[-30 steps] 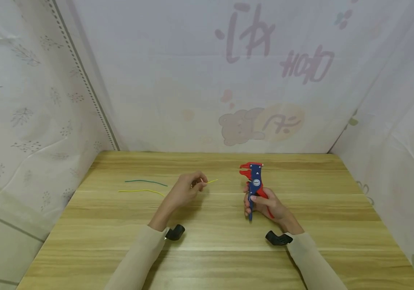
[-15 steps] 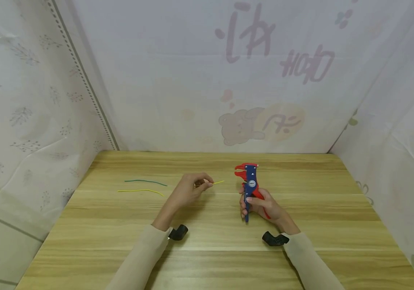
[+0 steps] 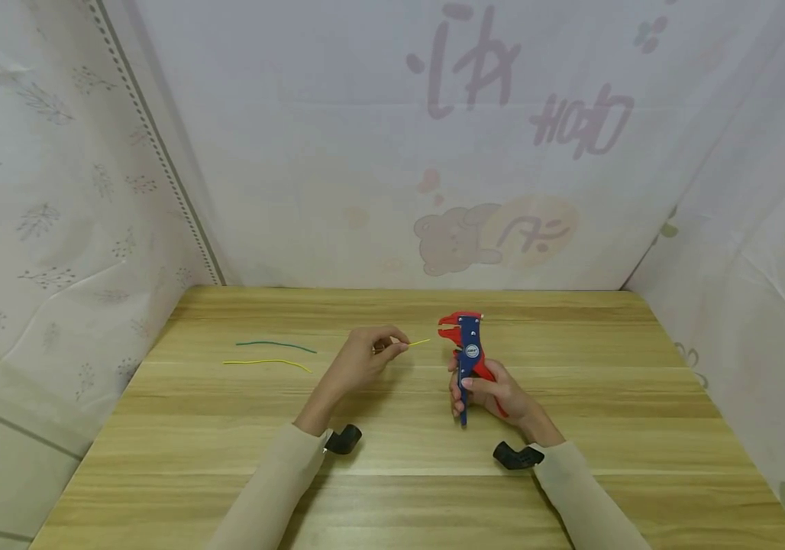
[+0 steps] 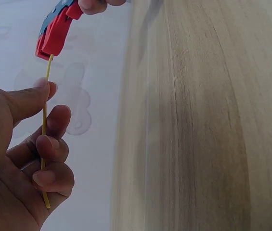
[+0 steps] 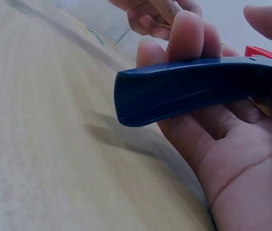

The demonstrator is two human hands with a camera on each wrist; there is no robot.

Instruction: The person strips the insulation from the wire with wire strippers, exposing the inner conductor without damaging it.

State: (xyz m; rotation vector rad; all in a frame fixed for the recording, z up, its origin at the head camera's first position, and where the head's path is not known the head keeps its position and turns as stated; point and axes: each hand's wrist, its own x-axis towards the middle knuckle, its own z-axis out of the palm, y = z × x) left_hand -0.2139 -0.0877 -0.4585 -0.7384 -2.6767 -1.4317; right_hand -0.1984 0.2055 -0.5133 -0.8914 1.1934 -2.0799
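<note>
While hands are apart, wire juts between.

In the right hand, the tool has a smooth blue handle like painted metal with a faint sheen; its red parts look like smooth plastic, its small rivets like bare metal. The yellow wire in the left hand has a smooth, plastic-like coat. Beneath both hands, the counter shows wood grain under a soft gloss; beyond them hangs matt, lightly creased cloth.
</note>
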